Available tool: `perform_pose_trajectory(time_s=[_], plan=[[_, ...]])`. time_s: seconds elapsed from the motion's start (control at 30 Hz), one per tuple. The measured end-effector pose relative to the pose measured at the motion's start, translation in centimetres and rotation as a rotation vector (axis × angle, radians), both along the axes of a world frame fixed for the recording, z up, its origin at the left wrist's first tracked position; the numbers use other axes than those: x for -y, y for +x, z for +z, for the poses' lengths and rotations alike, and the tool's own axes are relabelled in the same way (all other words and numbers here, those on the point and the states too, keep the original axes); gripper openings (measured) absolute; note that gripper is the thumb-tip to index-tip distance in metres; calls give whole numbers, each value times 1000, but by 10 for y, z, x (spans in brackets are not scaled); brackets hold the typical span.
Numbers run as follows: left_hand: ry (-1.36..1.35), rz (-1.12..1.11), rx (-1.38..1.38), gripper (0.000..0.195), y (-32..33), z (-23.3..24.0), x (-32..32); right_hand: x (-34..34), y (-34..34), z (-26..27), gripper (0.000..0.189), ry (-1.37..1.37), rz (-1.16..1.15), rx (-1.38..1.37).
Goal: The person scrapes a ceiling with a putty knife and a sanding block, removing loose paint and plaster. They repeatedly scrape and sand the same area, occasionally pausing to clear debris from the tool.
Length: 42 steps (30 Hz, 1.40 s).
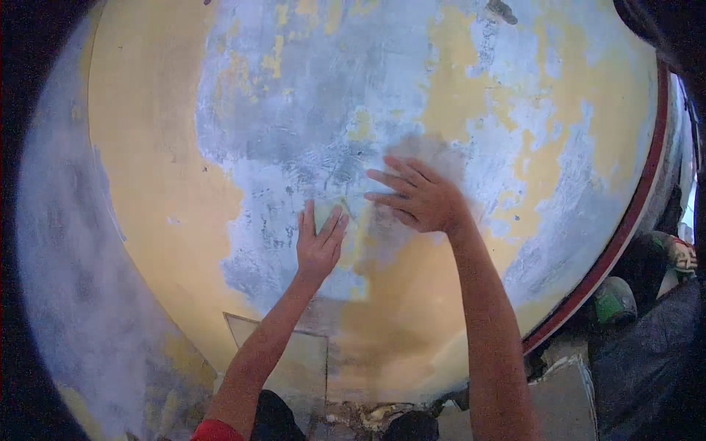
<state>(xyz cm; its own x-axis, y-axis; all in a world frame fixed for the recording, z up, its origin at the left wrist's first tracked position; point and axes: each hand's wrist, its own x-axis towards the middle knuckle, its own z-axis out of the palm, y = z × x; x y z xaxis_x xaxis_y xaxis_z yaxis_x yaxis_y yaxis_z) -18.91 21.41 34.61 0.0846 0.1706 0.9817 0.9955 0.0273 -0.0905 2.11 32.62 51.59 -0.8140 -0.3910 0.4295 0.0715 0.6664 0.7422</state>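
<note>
Both hands are in front of a wall [309, 110] with worn yellow paint and patchy grey-white plaster. My left hand [321, 245] lies against it, fingers pressing a small pale yellow-green sheet or pad [326, 214] flat to the surface. The piece is mostly covered by the fingers, and its exact kind cannot be made out. To the right and slightly higher is my right hand [422, 198], fingers spread and pointing left. Nothing shows in it. A shadow falls on the wall beside it; whether the palm touches is unclear.
A dark red strip [623, 253] edges the wall at right. Beyond it sits another person, with a hand [684, 256] and a green-and-grey patch of clothing or footwear [615, 300] visible. Below my left forearm is a rectangular panel outline [298, 353]. A hole [502, 11] marks the wall's top.
</note>
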Motion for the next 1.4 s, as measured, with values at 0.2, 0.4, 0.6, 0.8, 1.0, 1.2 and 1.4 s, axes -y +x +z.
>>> perform_pose_trajectory(time_s=[0.2,0.4,0.6,0.8,1.0,1.2,1.4], plan=[[-43,52,54,42,10,-17,2,1,5,-42,44,-140,-111,-273],[-43,71,60,49,19,19,-6,-3,4,-65,43,-213,-192,-385],[-290,90,96,68,20,-84,3,1,5,-61,45,-185,-185,-389],[-441,107,245,81,39,-94,13,-4,-5,-66,46,-162,-154,-411],[-250,-13,222,83,59,-23,-8,-10,10,-63,46,-111,-158,-432],[-352,89,53,72,14,-122,11,-5,-1,-67,46,-113,-147,-446],[-430,104,245,80,46,-71,-4,-10,5,-70,46,-132,-146,-440]])
